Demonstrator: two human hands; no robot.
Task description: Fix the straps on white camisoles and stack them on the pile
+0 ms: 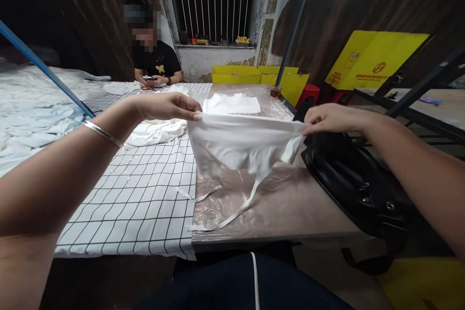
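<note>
Your left hand (pixel 169 105) and right hand (pixel 329 118) each pinch a top corner of a white fabric piece (pixel 240 147), stretching its upper edge taut and near level between them, above the table. Both grips are narrow, thumb against fingers, closed on the cloth. The fabric is thin, matte and soft, with light creases, and it sags into a rough pouch shape below the held edge. Narrow white ties (pixel 236 208) hang from its bottom, and their ends trail flat on the tabletop. The table (pixel 290 203) is brown under a wrinkled, glossy clear plastic sheet. Left of that lies a white cloth with a black grid print (pixel 145 193), draped over the near edge. A thin silver bangle (pixel 103 133) sits on your left wrist. A black glossy handbag (pixel 356 184) with metal fittings rests just below your right forearm at the table's right edge. Behind the held piece is a flat folded stack of white fabric (pixel 232 104), and a loose crumpled pile (pixel 156 131) lies under your left hand. A yellow carton (pixel 374 60) leans on the wall at right; it carries a red logo and a line of print too small to read. Another person (pixel 156 60) in a black shirt sits at the far end, hands on a phone.
</note>
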